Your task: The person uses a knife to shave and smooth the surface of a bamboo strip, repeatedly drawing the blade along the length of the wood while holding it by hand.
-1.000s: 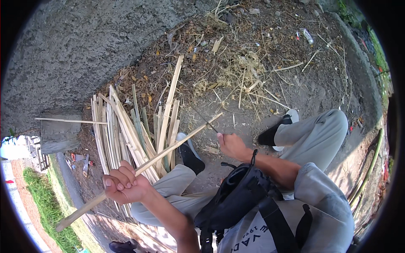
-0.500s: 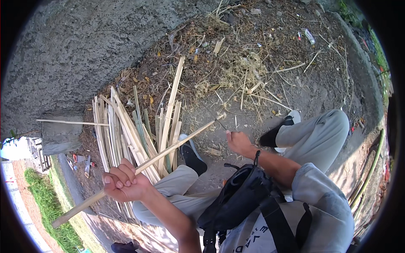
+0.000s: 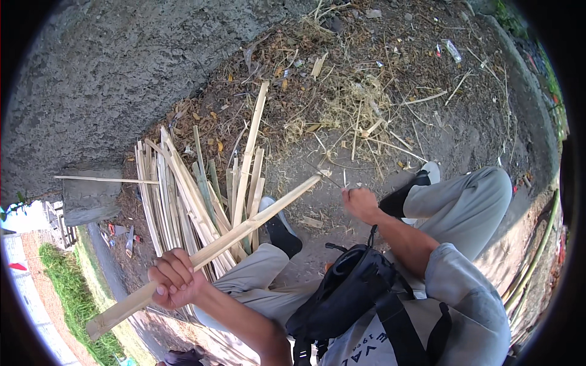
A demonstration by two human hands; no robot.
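In the head view the strip [image 3: 262, 216] slants across the left knee, the left hand [image 3: 178, 279] curled fully round its near part and the right hand [image 3: 361, 205] closed on a thin knife [image 3: 333, 180] at its far end. It looks light, stiff yet springy, dry rather than slippery and apt to splinter, so best held round the flat faces, back from the blade. Below lies dirt ground [image 3: 452, 143] with shavings [image 3: 360, 107], beside a strip pile [image 3: 186, 204] and a rough grey wall [image 3: 122, 79].
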